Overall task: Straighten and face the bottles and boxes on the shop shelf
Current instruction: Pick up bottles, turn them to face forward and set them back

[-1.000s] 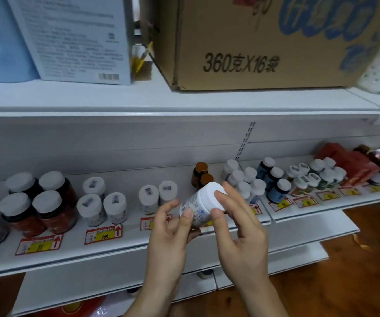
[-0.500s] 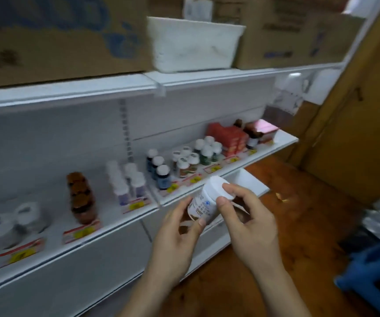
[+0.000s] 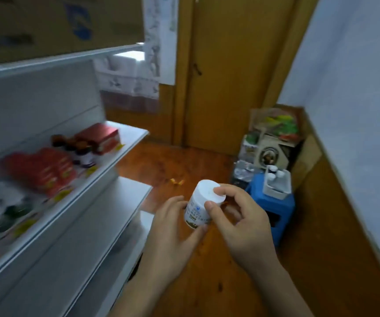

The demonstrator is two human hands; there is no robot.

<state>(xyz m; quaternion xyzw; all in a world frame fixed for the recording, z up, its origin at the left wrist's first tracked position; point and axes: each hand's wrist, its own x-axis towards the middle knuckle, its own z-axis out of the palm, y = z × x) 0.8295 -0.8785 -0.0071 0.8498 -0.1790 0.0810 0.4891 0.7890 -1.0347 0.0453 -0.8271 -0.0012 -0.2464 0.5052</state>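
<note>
While we look down past our forearms, our left hand (image 3: 173, 227) cups the printed side of a small white plastic bottle with a white screw cap (image 3: 201, 204), its fingers curled under the lower end. Our right hand (image 3: 239, 223) pinches the cap, thumb on the near edge and forefinger on the flat top, the other fingers loosely bent behind it. So both hands hold the bottle, which sits tilted between our fingertips, cap up and away from us, in the air over the reddish-brown wooden floor (image 3: 207, 271) and off the shelf.

Just beyond our right fingers stands a blue plastic stool (image 3: 273, 209) carrying a shallow white tray (image 3: 276, 191) with a few white-capped bottles in it. Left of our left fingers run the white metal shop shelves (image 3: 106, 172), blurred; on them we make out flat red cardboard boxes (image 3: 44, 170), dark brown bottles (image 3: 81, 149) and, nearer, pale-capped bottles too smeared to describe. Farther off, past the stool, colourful printed cartons (image 3: 273, 136) lean in the corner, and a yellow-brown wooden door (image 3: 230, 65) closes the far wall.
</note>
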